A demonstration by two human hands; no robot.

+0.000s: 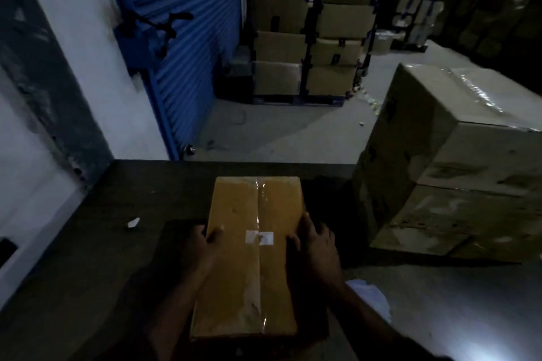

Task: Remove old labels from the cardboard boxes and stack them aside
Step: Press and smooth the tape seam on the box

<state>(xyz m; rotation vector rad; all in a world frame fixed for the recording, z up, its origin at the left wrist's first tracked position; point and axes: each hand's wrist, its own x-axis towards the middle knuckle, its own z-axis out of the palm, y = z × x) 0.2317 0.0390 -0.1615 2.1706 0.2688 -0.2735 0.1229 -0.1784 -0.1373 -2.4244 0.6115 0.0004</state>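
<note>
— Cardboard, yellow-brown: one long box (252, 258) lies on the dark counter (102, 243), its short end toward the person. Clear tape runs down the seam between the flaps, and the flaps are shut, so its contents cannot be seen

— And the label?

— A small white label remnant (259, 237) sits across the seam, about midway along the top, partly torn

— How do the hands sit?

— The left hand (205, 243) holds the left edge, thumb on top and fingers curled down the side. The right hand (315, 243) holds the right edge the same way. Each grip is closed around the box

— Anything else on the counter?

— A white paper scrap (133, 223) lies to the left, apart from the box. Something pale and crumpled (371, 296) lies beside the right forearm; I cannot tell what it is

— And the room?

— A dim warehouse. To the right, large taped cartons (457, 155) are stacked, close to the counter's far corner. Beyond the grey floor (278, 132), racks of boxes (308, 47) stand in rows, all closed. A blue roller shutter (187, 23) is set in the white wall (88, 67) on the left
</note>
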